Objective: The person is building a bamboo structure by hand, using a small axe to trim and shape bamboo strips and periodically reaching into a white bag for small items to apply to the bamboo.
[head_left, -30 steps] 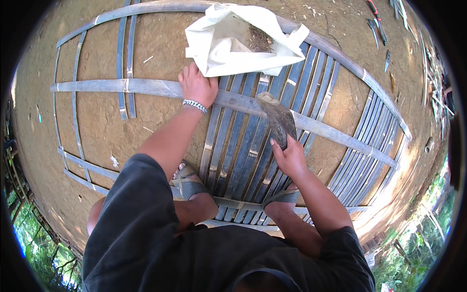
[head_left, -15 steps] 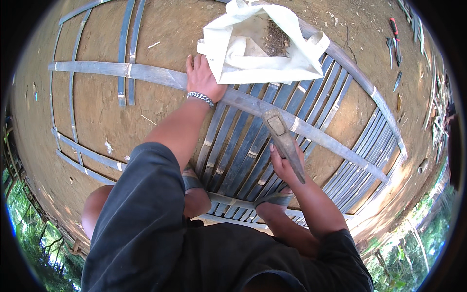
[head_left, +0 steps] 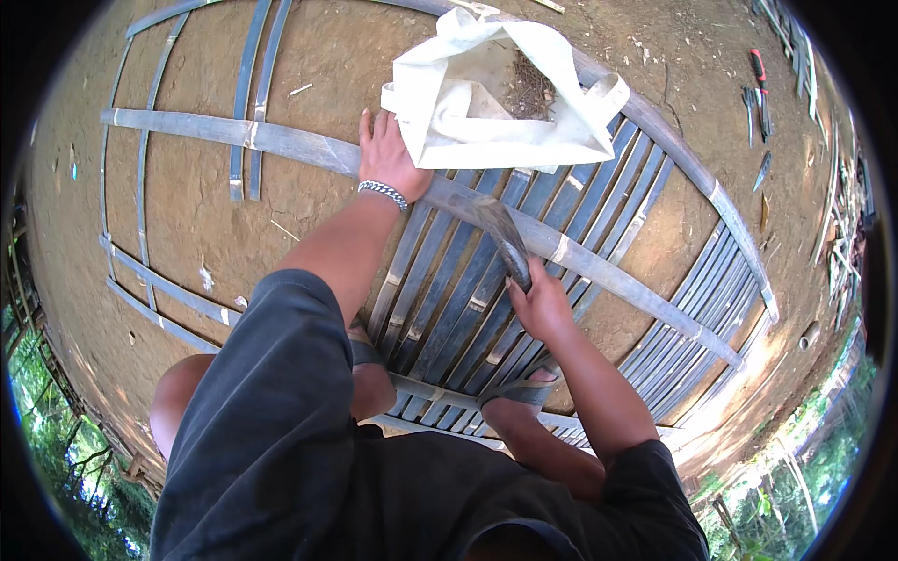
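My left hand (head_left: pixel 389 154) lies palm down on a long split-bamboo rail (head_left: pixel 299 142), fingers spread, with a chain bracelet at the wrist. In my right hand (head_left: pixel 543 304) is a hammer (head_left: pixel 505 239), its dark head over the same rail; the fingers hide most of its handle. Narrow bamboo slats (head_left: pixel 458 292) run side by side under the rail. Just beyond and right of my left hand, a white cloth bag (head_left: pixel 514 155) rests on the frame, its mouth gaping. A heap of thin brown pieces, perhaps nails (head_left: pixel 531 89), lies inside.
On the dirt ground to the right are a red-handled tool (head_left: pixel 759 70), pliers-like tools (head_left: pixel 749 110) and a small blade (head_left: pixel 762 171). A thick bamboo edge pole (head_left: pixel 673 140) curves along the far right. More close-set slats (head_left: pixel 702 318) fill the right end. My sandalled feet stand on the frame.
My right hand has swung the hammer forward and left, bringing its head down to the rail. My left hand stays pressed in the same place.
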### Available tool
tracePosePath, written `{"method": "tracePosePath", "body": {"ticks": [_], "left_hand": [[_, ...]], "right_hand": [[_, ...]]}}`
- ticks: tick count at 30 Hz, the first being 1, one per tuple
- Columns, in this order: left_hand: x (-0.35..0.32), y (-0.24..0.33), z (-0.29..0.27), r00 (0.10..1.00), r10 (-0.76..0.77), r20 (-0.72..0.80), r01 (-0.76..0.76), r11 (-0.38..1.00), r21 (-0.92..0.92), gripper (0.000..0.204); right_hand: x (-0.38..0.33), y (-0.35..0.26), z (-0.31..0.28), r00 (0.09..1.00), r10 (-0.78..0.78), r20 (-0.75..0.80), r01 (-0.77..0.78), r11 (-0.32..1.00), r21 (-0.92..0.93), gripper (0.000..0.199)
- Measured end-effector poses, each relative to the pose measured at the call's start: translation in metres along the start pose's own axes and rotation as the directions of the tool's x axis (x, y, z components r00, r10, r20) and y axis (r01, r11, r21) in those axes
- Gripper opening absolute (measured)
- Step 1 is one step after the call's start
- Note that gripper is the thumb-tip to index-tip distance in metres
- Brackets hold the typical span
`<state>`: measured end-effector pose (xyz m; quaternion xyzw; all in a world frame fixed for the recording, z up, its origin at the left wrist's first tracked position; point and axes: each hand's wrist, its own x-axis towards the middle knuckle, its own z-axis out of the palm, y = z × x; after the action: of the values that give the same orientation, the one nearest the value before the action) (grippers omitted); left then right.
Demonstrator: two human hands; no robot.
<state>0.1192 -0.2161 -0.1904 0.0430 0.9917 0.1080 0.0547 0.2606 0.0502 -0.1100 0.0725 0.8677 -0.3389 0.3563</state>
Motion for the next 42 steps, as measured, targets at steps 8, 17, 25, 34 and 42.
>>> {"method": "tracePosePath", "body": {"ticks": [8,17,25,34,42], "left_hand": [[-0.003,0.002,-0.004,0.999,-0.002,0.047,0.001,1.0,0.012,0.06],[-0.002,0.001,-0.003,1.0,-0.001,0.018,0.001,0.999,0.032,0.057],[0.0,0.004,-0.009,0.998,0.004,0.058,-0.007,0.999,0.051,0.058],[-0.002,0.0,-0.003,0.998,0.03,-0.048,-0.029,1.0,0.007,0.055],[-0.002,0.002,-0.003,0.998,0.008,-0.064,-0.01,0.999,-0.037,0.056]], "right_hand": [[-0.005,0.046,0.026,0.843,-0.404,-0.356,0.418,0.907,-0.039,0.047],[-0.006,0.034,0.027,0.828,-0.456,-0.326,0.46,0.885,-0.067,0.046],[0.0,0.007,0.024,0.79,-0.475,-0.388,0.483,0.872,-0.084,0.047],[-0.001,0.008,0.015,0.838,-0.403,-0.369,0.412,0.91,-0.059,0.048],[-0.023,0.001,-0.003,0.966,-0.184,-0.183,0.171,0.982,-0.083,0.047]]}}
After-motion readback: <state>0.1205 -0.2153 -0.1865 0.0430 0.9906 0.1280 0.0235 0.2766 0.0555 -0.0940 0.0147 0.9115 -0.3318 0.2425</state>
